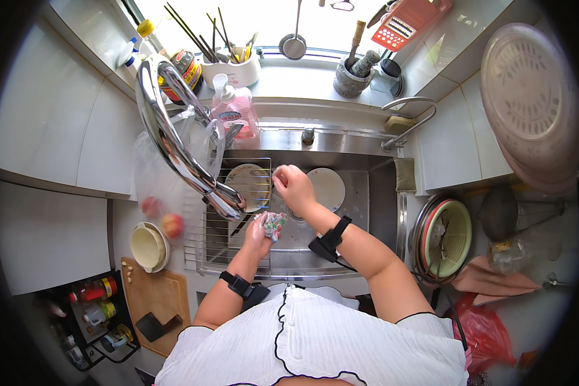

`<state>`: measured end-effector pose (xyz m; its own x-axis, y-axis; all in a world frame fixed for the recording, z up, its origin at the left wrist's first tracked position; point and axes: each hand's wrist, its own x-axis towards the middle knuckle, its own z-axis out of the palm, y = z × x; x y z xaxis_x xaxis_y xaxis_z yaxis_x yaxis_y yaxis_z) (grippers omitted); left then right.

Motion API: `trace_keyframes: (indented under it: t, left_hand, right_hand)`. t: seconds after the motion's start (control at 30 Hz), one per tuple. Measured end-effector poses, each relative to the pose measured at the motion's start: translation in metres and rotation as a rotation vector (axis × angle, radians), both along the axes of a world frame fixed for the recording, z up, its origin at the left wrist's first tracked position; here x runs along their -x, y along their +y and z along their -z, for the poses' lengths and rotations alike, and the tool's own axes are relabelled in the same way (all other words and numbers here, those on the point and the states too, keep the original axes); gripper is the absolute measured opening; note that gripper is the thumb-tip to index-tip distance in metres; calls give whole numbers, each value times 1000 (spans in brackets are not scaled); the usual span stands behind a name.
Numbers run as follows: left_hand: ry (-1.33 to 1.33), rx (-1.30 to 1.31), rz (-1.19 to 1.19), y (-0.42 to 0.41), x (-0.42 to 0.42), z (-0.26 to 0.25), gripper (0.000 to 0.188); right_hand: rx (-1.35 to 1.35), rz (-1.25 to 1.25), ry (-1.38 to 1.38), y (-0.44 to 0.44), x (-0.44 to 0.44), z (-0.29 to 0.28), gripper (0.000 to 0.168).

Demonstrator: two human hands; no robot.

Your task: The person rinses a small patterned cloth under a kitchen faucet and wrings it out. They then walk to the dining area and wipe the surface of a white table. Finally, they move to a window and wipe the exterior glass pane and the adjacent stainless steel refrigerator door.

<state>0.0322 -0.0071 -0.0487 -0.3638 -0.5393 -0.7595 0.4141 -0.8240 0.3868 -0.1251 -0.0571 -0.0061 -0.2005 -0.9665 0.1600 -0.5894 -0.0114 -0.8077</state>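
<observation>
My left hand (260, 236) grips a crumpled multicoloured cloth (274, 226) above the near part of the metal sink (352, 231), beside the wire rack (212, 255). My right hand (292, 186) is raised over the sink with its fingers curled; whether something small is between them I cannot tell. Just right of it a white plate (327, 188) lies in the basin. Another plate with a patterned rim (248, 181) shows beneath the wire rack on the left. The chrome faucet (173, 149) arches in from the upper left, its spout end close to my left hand.
A pink soap pump bottle (235, 116) stands behind the rack. Left are apples (172, 226), nested bowls (148, 246) and a wooden cutting board (149, 294) with a cleaver (152, 328). Right are stacked colanders (451, 241). A stone mortar (351, 82) stands on the sill.
</observation>
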Motion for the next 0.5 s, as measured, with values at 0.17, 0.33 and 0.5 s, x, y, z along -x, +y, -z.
trace_keyframes:
  t: [0.17,0.33,0.5]
  left_hand:
    - [91,-87,-92,1,-3,-7,24]
    - [42,-124,-69,2,-10,-4,25]
    - [78,-119,-87,-2,-18,-6,26]
  right_hand:
    - [163,50,-94,-54,-27,-58,11]
    - [232,66,-48,-94,-36,-65,11]
    - [222,4,-34,-107,-32,-62,5]
